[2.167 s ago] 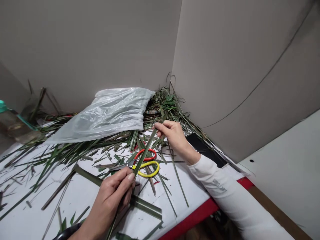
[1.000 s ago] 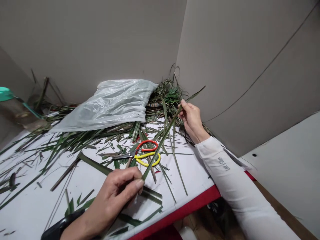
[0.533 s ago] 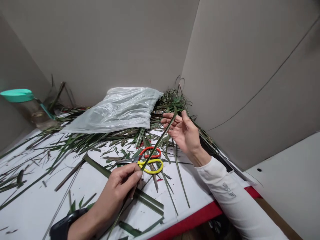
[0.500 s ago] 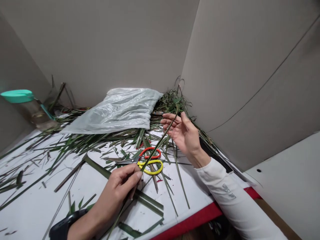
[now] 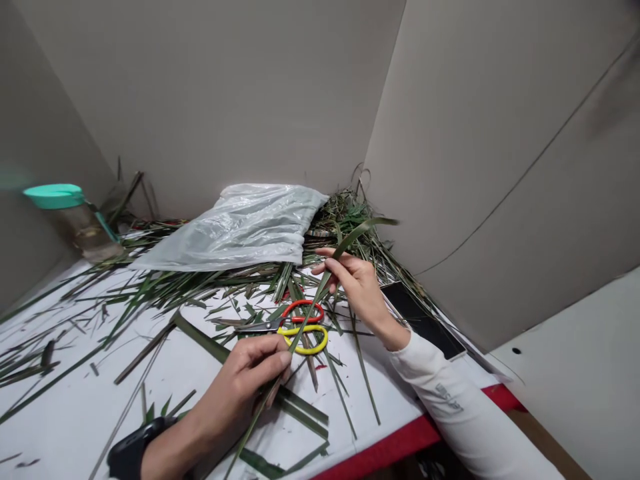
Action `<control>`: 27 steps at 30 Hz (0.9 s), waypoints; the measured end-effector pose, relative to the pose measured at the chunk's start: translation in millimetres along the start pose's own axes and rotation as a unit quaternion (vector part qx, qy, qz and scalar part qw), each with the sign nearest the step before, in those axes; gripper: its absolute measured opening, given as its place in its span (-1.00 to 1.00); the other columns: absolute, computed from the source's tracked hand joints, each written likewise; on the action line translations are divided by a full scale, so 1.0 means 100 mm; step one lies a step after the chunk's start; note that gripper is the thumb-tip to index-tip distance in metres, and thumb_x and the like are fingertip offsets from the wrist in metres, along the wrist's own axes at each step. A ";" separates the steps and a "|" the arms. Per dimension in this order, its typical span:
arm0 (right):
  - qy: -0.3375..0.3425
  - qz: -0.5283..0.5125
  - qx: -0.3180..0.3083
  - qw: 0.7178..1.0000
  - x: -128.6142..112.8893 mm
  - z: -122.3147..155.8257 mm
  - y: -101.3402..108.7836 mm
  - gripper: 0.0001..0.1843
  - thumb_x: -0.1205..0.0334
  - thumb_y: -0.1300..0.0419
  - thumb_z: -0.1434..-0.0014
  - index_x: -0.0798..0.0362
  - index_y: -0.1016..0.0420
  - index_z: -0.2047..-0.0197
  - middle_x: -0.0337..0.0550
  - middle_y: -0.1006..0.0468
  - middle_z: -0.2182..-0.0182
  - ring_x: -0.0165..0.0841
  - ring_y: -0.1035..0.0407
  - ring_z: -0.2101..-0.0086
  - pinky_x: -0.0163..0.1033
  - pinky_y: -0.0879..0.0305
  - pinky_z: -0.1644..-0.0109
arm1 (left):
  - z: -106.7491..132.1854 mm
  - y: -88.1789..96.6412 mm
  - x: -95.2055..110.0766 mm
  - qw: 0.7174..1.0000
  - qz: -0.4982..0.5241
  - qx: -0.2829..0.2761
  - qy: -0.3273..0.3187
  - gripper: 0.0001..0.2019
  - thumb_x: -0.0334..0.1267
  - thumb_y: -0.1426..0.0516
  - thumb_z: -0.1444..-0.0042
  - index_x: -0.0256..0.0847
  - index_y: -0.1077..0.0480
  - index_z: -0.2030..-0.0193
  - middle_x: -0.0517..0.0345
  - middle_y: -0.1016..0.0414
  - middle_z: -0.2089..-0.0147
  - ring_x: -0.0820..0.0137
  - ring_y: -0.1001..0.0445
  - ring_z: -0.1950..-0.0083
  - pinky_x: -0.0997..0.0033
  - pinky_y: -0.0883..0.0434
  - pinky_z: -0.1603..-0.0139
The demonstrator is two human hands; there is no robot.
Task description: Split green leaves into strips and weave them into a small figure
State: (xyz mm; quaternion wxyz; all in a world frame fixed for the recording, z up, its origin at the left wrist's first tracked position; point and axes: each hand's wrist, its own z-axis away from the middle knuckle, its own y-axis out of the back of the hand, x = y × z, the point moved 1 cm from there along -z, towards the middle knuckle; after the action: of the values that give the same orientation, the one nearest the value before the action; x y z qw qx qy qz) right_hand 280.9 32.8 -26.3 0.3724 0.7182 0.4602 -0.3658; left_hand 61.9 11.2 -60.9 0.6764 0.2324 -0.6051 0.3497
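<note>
- We find the strip (image 5: 311, 313), a long, narrow green leaf, held across the middle of our view, above the scissors. Its upper end curves over beyond the right hand, and its lower end trails down past the left hand toward the table's near edge.
- Our left hand (image 5: 240, 380) has its grip closed on the strip, thumb against fingers. A black watch (image 5: 135, 443) sits on that wrist.
- Our right hand (image 5: 353, 290) pinches the strip higher up, its grip together on the leaf, as far as we can tell from this angle.
- We judge the step in hand to be working this one strip between both hands. The next move calls for a steady hold at both points, since the thin leaf bends easily.
- Just below the strip lie the scissors (image 5: 300, 327), with red and yellow handles and blades pointing left.
- Cut leaves (image 5: 150, 293) lie scattered across the white table (image 5: 80, 407), which has a red edge (image 5: 380, 453).
- Behind them are a plastic bag (image 5: 235, 227) and a heap of leaves (image 5: 345, 217).
- Farther left stands a jar (image 5: 80, 230) with a teal lid; to the right lies a dark panel (image 5: 417, 317). Grey walls (image 5: 200, 100) meet in the corner.
</note>
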 end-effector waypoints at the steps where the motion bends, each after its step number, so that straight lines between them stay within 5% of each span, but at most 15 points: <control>1: 0.010 0.016 -0.001 1.000 0.02 0.01 0.00 -0.68 0.08 -0.13 -0.33 0.03 -0.60 0.01 -0.17 -0.68 0.31 -0.47 -0.35 0.60 -0.34 -0.34 0.46 | 0.00 -0.01 -0.01 1.000 0.012 0.002 -0.001 -0.63 -0.03 -0.20 -0.14 -0.23 -0.31 0.55 0.30 -0.21 0.67 0.56 -0.09 0.64 0.49 -0.01 0.61; 4: 0.038 0.045 -0.012 0.998 0.09 0.02 -0.02 -0.67 0.13 -0.11 -0.33 -0.02 -0.58 -0.06 -0.17 -0.68 0.29 -0.42 -0.44 0.55 -0.32 -0.39 0.43 | -0.02 -0.04 -0.01 0.999 0.041 0.018 -0.007 -0.69 -0.07 -0.20 -0.15 -0.24 -0.35 0.49 0.30 -0.25 0.67 0.55 -0.12 0.64 0.52 -0.05 0.61; 11: 0.107 0.099 -0.065 0.987 0.17 0.08 -0.12 -0.51 0.50 -0.04 -0.15 -0.06 -0.64 0.00 -0.15 -0.67 0.10 -0.28 -0.52 0.07 -0.14 -0.39 -0.08 | -0.10 -0.08 0.01 0.997 0.062 0.039 0.005 -0.74 -0.09 -0.22 -0.11 -0.25 -0.38 0.39 0.25 -0.38 0.66 0.57 -0.16 0.72 0.56 -0.09 0.70; 19: 0.208 0.233 -0.053 0.949 0.08 0.17 -0.22 -0.47 0.57 0.01 -0.12 0.00 -0.63 0.01 -0.09 -0.65 0.08 -0.32 -0.52 0.10 -0.20 -0.40 -0.04 | -0.04 -0.08 0.04 0.995 0.058 0.035 -0.074 -0.66 -0.23 -0.22 -0.15 -0.14 -0.30 -0.06 0.24 -0.54 0.43 0.53 -0.34 0.62 0.53 -0.32 0.59; 27: 0.248 0.221 -0.045 0.942 -0.11 0.32 -0.35 -0.56 0.54 0.01 -0.17 0.07 -0.63 0.09 -0.05 -0.64 0.13 -0.32 -0.52 0.12 -0.24 -0.43 -0.01 | -0.04 -0.12 0.06 0.990 0.116 0.012 -0.075 -0.72 -0.13 -0.22 -0.15 -0.23 -0.50 0.06 0.10 -0.57 0.28 0.34 -0.52 0.29 0.38 -0.48 0.26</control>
State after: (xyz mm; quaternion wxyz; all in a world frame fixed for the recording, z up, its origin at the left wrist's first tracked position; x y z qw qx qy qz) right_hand 238.5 11.0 -38.1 0.3495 0.8523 0.3840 -0.0638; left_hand 73.7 7.8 -54.4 0.5812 0.1940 -0.6729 0.4145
